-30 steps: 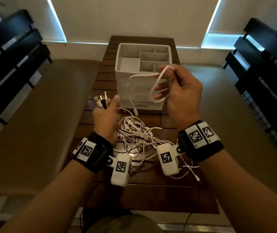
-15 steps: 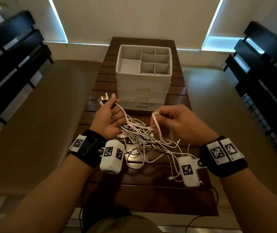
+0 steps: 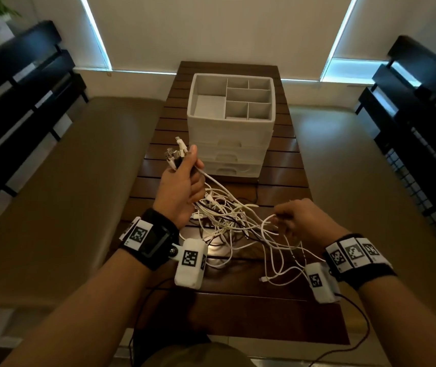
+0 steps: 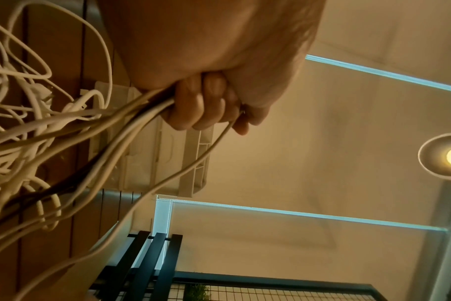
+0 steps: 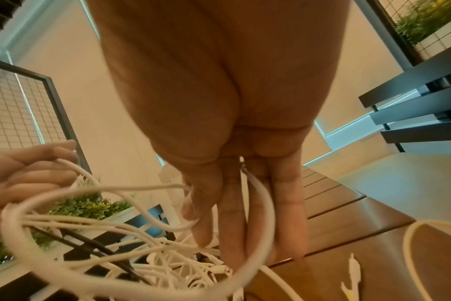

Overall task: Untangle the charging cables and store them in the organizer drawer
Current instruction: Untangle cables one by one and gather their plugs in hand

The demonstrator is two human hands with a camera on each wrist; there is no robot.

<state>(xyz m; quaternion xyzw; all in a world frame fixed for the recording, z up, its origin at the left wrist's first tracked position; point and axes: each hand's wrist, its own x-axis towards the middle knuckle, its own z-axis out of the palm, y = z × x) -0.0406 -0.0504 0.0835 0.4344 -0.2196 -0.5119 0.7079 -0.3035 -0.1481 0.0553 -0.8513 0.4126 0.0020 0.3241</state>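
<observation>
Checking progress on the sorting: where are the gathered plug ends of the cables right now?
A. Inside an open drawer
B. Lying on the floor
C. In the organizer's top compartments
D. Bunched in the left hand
D: the left hand grips the plug ends in a bunch above the table.

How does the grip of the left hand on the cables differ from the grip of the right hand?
The left hand is a closed fist round a bundle of cable ends, whose plugs stick out above it; the right hand takes only one white cable loop with its fingers. The left hand is raised, nearer the organizer; the right hand is lower, nearer the person. Both hold cables of the same tangle.
</observation>
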